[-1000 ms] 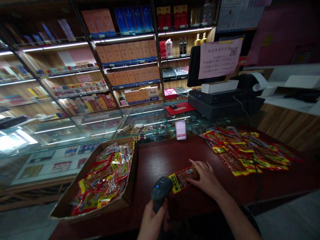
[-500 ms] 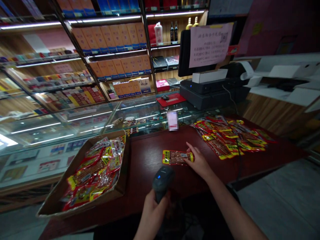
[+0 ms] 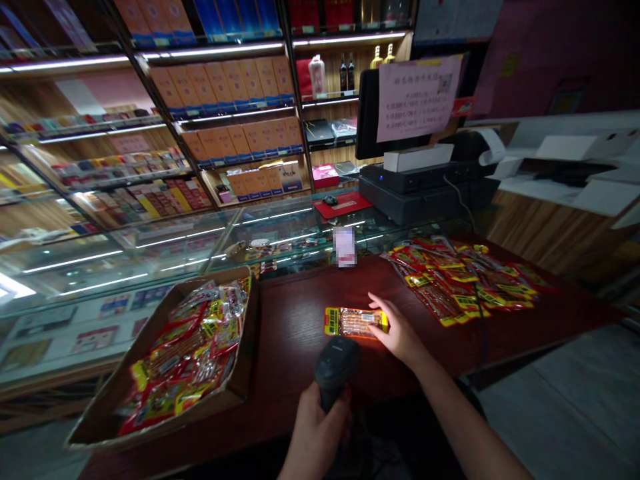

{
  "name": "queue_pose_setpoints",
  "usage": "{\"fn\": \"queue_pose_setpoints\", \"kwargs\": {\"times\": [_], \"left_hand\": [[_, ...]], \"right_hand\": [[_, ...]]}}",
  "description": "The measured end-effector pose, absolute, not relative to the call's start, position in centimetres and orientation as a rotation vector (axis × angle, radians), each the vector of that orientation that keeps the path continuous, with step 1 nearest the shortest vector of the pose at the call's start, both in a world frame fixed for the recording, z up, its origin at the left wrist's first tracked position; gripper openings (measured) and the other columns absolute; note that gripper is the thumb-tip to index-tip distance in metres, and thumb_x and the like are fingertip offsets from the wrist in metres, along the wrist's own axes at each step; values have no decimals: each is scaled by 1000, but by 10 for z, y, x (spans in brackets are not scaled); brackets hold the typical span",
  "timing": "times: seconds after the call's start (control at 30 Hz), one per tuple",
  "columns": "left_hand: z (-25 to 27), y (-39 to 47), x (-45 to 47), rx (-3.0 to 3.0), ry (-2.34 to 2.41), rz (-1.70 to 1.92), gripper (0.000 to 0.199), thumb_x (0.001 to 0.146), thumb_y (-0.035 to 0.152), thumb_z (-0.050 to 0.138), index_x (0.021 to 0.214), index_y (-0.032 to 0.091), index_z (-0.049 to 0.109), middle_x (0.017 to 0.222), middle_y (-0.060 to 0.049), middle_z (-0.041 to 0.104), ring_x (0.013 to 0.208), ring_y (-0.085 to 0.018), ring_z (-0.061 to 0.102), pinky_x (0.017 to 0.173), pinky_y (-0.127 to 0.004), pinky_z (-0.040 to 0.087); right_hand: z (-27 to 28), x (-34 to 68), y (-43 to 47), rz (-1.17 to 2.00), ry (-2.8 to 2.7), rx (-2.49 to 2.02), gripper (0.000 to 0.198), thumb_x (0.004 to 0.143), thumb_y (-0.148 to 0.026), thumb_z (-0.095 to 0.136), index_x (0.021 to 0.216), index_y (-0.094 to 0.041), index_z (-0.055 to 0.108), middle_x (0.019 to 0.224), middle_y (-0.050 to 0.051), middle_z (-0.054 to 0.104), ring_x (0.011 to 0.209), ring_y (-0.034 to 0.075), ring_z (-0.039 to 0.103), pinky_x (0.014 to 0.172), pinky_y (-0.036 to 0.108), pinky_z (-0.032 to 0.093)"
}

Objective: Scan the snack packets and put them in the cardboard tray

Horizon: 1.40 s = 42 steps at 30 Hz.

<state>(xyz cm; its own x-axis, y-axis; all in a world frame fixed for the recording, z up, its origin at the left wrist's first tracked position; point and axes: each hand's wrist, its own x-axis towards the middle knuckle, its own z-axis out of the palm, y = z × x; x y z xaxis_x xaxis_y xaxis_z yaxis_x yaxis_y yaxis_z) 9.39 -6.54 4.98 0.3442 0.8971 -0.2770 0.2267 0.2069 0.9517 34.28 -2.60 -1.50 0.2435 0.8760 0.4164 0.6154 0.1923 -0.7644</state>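
The snack packet (image 3: 355, 322), clear with yellow ends, lies flat right of the box (image 3: 245, 373); the right hand (image 3: 397, 331) presses its end with spread fingers; the left hand (image 3: 316, 437) is wrapped around the scanner (image 3: 336, 363).

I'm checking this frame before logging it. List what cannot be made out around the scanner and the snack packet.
- Head view: print on the snack packet is too small to read, and the right hand covers its right end.
- The scanner faces away, so its window is hidden; the left hand wraps its grip.
- The standing card is blurred out.
- Packets low in the cardboard box lie under others.
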Motion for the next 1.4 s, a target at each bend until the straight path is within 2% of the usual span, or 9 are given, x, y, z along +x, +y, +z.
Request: {"fn": "queue_pose_setpoints", "kwargs": {"times": [0.37,0.53,0.73,0.87,0.97,1.1,1.23,1.3,1.4], "left_hand": [[47,-66,88,1210,1117,665,17,75,33,67,77,18,58,48,7,53,35,-9,46,36,-19,35],[30,-55,75,1203,1095,711,18,78,34,65,80,17,58,50,6,54,36,-8,47,37,-19,36],[20,-40,62,995,1067,853,33,73,47,70,82,18,56,51,4,58,36,-10,50,36,-20,39],[15,-40,61,927,1071,857,36,71,47,72,85,18,56,50,4,58,35,-11,50,34,-20,39],[10,-42,61,952,1056,884,30,73,41,71,83,17,57,50,4,58,35,-10,49,34,-20,39],[6,-43,62,982,1054,909,23,74,37,69,80,16,60,50,4,56,36,-10,49,35,-20,39],[3,-43,61,987,1083,922,23,74,36,69,82,15,61,52,3,59,39,-11,51,37,-20,41],[3,-44,61,1005,1098,905,26,73,37,71,83,15,62,53,2,59,40,-11,51,38,-20,41],[6,-46,60,1036,1115,893,32,72,43,74,81,15,61,51,4,57,38,-10,50,37,-20,39]], "right_hand": [[-17,343,-28,414,-1382,-1548,65,80,-26,62,144,-28,51,125,8,67,115,23,64,106,42,48],[-23,349,-22,726,-989,-1522,63,71,-41,73,131,-23,63,115,9,74,101,28,72,94,44,57],[45,277,25,888,-850,-1240,56,69,-42,77,121,-23,67,101,5,77,92,25,72,83,38,58],[96,196,75,870,-1054,-1168,37,67,-42,74,99,-23,71,84,0,72,79,21,67,70,31,54],[109,145,115,876,-1142,-1175,24,70,-42,69,83,-23,70,80,-1,70,75,19,64,69,30,52],[110,94,157,929,-1147,-1206,25,80,-39,61,95,-22,70,85,2,72,78,19,67,74,31,54],[103,73,166,984,-1276,-1224,29,76,-28,68,104,-23,71,89,2,75,80,19,70,76,33,56],[96,84,157,971,-1356,-1239,29,74,-22,69,102,-23,73,92,2,77,85,19,71,81,33,56],[83,135,134,899,-1462,-1315,21,78,-25,67,97,-24,77,90,1,78,85,19,72,83,33,57]]}}
